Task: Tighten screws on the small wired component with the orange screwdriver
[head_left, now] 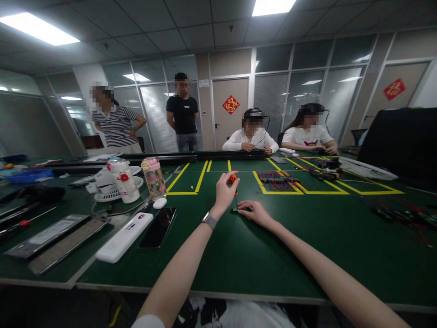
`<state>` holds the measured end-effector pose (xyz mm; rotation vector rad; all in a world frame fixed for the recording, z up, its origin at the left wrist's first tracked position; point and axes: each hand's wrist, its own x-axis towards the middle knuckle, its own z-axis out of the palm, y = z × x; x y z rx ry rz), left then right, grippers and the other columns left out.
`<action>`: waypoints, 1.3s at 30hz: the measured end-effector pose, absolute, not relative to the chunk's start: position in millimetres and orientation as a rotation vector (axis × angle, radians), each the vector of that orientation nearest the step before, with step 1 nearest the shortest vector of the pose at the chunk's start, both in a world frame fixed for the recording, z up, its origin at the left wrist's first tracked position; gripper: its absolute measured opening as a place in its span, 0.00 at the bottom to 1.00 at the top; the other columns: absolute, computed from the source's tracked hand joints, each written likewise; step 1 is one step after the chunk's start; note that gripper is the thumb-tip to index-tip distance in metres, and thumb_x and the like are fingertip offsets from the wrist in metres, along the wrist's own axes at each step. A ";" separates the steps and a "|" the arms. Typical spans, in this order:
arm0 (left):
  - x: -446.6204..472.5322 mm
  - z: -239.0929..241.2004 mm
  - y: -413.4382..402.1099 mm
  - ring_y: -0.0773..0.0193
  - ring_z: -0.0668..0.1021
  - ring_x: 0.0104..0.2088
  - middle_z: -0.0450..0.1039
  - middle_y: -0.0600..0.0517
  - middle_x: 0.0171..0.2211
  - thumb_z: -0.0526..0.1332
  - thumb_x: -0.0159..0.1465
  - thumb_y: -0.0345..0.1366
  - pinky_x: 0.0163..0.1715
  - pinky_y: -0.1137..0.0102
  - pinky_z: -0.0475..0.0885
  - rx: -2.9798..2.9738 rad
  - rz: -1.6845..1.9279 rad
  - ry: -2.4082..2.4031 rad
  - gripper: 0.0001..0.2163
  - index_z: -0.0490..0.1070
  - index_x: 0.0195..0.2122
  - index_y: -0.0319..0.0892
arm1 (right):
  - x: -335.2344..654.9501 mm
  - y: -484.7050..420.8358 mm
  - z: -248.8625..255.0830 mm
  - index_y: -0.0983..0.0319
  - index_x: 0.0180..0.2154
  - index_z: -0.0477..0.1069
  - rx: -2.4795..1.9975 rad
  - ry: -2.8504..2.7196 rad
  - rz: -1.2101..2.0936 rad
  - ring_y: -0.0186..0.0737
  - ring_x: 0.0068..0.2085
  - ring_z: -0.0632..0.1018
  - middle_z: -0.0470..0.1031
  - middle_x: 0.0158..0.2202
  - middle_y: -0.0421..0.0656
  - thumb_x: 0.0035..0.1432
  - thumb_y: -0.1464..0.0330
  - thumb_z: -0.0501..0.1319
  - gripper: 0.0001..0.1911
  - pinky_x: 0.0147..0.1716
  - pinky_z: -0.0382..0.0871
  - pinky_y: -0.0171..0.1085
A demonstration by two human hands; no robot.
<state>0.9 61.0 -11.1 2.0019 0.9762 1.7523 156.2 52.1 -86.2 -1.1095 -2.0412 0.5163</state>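
My left hand (225, 191) is raised above the green table (259, 255), fingers pinched round the orange handle of a small screwdriver (232, 179) that points down. A watch sits on that wrist. My right hand (254, 212) rests on the table just to the right, fingers pressed on a small dark part (236, 210) under the screwdriver's tip. What the part is stays too small to make out.
To the left lie a black phone (158, 227), a white power bank (124, 237), a white mouse (159, 203), two bottles (154, 178) and a small fan (102, 184). A pile of red and blue wires (277, 181) sits in a yellow-taped square. Two people sit opposite; two stand behind.
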 end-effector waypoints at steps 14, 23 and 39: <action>2.9 -12.7 59.3 0.64 0.75 0.37 0.71 0.48 0.38 0.59 0.62 0.38 0.41 0.68 0.70 1.895 1.878 1.130 0.12 0.74 0.45 0.44 | 158.6 54.7 -88.0 0.60 0.35 0.80 -1.099 -2.059 0.516 0.47 0.46 0.78 0.79 0.42 0.47 0.53 0.65 0.62 0.10 0.49 0.68 0.45; -1.0 -11.0 60.3 0.62 0.75 0.41 0.72 0.47 0.40 0.54 0.65 0.35 0.45 0.67 0.68 1.965 1.842 1.112 0.14 0.71 0.50 0.44 | 158.7 53.7 -87.4 0.60 0.36 0.80 -1.102 -2.059 0.506 0.47 0.46 0.78 0.79 0.43 0.48 0.53 0.65 0.62 0.10 0.49 0.68 0.45; -4.0 -17.8 68.3 0.66 0.75 0.37 0.70 0.49 0.39 0.59 0.63 0.39 0.41 0.71 0.70 1.855 1.853 1.102 0.12 0.73 0.46 0.45 | 157.3 52.3 -85.9 0.62 0.36 0.80 -1.124 -2.057 0.526 0.46 0.46 0.77 0.79 0.43 0.49 0.54 0.66 0.62 0.10 0.50 0.67 0.44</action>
